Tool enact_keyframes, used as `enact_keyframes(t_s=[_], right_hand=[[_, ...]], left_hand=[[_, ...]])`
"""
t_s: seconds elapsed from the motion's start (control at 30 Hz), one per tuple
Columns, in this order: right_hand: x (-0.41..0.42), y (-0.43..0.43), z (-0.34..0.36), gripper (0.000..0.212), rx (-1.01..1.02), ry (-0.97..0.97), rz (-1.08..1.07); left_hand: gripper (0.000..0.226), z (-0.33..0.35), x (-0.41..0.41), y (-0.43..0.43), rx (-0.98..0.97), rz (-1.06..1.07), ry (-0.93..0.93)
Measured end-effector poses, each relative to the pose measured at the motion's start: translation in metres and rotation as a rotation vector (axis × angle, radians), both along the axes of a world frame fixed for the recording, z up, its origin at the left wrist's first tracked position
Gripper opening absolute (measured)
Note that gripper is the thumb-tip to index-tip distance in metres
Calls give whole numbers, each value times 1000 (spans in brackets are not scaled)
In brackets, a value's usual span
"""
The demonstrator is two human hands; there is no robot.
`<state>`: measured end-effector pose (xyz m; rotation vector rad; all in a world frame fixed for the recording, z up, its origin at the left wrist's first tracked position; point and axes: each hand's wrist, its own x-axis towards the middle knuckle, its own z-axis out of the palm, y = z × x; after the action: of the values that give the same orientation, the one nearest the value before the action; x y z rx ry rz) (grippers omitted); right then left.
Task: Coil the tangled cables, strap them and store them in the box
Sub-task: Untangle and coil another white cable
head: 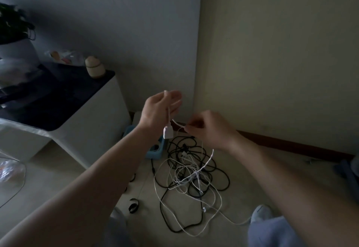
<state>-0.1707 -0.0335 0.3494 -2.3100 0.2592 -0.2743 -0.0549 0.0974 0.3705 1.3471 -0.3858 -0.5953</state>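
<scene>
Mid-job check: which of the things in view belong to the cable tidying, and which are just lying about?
Job:
- white cable, lying across the left hand and pinched by the right hand
- cable tangle on the floor
- black straps
- blue box, probably

Lying about:
- cabinet
- small jar
- potted plant
- clear plastic item

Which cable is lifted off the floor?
The white cable with the plug: it hangs from the left hand and the right hand pinches it. The other cables lie on the floor.
</scene>
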Motion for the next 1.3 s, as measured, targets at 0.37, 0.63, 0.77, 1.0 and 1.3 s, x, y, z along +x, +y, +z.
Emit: enact_keyframes(t_s=[0.37, 0.63, 0.77, 1.0, 1.3], right_hand=[[-8, -2, 12, 26, 461, -189, 51], [-15, -11, 21, 29, -77, -318, -182], [-15, -7, 16, 21, -261, -302, -244], [-12, -12, 13, 33, -161, -456, -187], [-7, -30, -16, 56, 437, -37, 43]], left_hand=[[35, -2, -29, -8, 181, -203, -20], [48, 1, -38, -5, 311, -385, 14], [40, 1, -29, -3, 332, -432, -71], [50, 7, -14, 12, 270, -741, 27], [32, 22, -13, 18, -194, -741, 402]])
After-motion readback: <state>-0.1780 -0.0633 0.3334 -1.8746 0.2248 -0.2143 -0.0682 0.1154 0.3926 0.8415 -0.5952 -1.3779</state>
